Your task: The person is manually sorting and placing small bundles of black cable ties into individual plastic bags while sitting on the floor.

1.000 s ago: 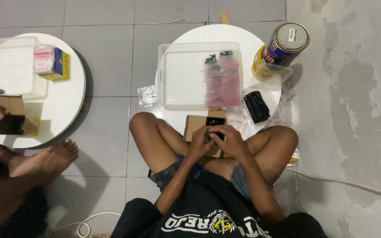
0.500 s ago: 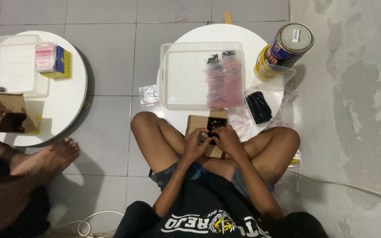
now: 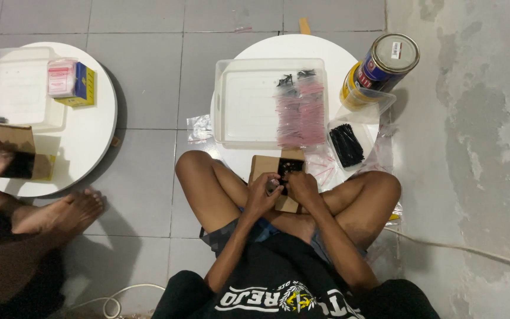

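You're mid-step: both hands closed on small black parts over the cardboard box [image 3: 270,168] in your lap, left hand [image 3: 262,194], right hand [image 3: 302,186]. Next prob. needs a pink-strip bag [image 3: 300,112] from the clear tray [image 3: 237,106].

Item btwn hands [image 3: 283,192] too small

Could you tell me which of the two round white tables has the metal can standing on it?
The round table straight ahead of the person, beyond both hands, carries the can at its right edge. The other white table, far left by a co-worker, has none.
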